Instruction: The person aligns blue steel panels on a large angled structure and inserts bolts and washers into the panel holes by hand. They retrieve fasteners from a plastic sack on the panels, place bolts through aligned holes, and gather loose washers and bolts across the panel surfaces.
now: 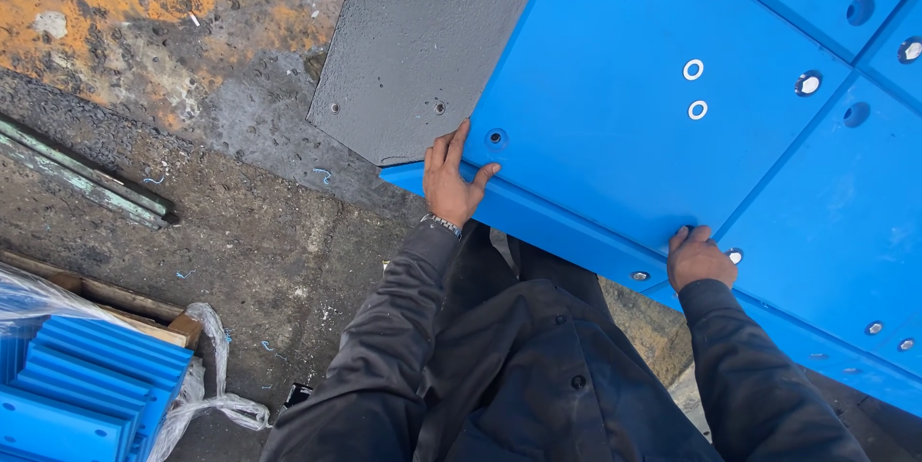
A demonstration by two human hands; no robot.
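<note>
Blue panel lies tilted on a dark grey slab, its near edge running from centre down to lower right. Far left, ribbed blue parts sit in plastic wrap. Left hand presses flat on the panel's corner, fingers spread. Right hand curls over the edge, gripping it.
</note>
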